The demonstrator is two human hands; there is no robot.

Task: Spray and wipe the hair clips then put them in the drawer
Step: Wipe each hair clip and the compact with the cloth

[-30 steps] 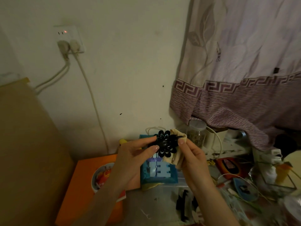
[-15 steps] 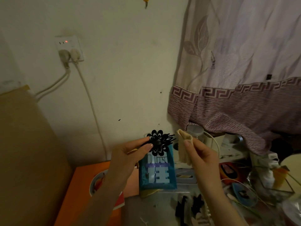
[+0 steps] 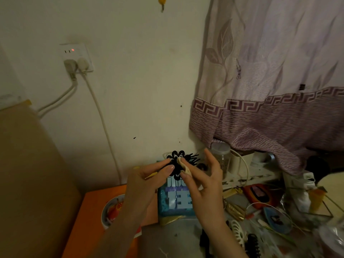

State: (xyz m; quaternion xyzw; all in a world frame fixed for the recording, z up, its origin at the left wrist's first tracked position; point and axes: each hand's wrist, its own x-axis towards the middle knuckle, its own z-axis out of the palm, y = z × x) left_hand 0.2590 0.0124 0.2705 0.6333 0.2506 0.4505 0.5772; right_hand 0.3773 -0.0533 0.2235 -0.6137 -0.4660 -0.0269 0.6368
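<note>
A: What takes up most of the view?
B: A purple patterned curtain (image 3: 270, 90) on the right, then an orange box (image 3: 89, 216) low left, and a teal packet (image 3: 175, 203) standing behind the hands.

A: And the hands?
B: The left hand (image 3: 147, 183) pinches a black flower-shaped hair clip (image 3: 176, 161) in the air above the packet. The right hand (image 3: 202, 179) presses a small beige cloth (image 3: 184, 167) against it between thumb and forefinger, its other fingers spread.

A: Any more clips?
B: A white clip (image 3: 237, 231) and a black clip (image 3: 252, 244) lie on the table (image 3: 176, 241) below.
</note>
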